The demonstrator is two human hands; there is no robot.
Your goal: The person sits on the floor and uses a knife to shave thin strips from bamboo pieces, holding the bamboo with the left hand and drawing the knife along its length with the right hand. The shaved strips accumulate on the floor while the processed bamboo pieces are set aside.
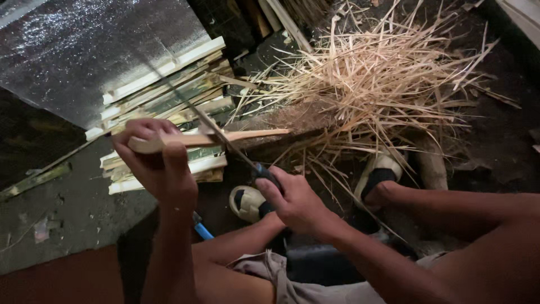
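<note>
Here right hand [292, 200] knife [225, 141] shaves bamboo stick [225, 138]

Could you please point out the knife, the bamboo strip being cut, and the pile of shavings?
knife [225, 138]: head view, middle of blade.
bamboo strip [247, 135]: head view, bare right end.
pile of shavings [382, 79]: head view, heap centre.

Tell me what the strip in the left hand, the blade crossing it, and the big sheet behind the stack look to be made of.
Strip in the left hand: pale split bamboo or wood, matte and fibrous, like the shavings pile. Blade, held by the right hand: thin dark metal, probably steel; its handle is hidden by the fingers. Sheet: silvery and crinkled with sparkling highlights, likely foil-faced or metallised plastic.
</note>
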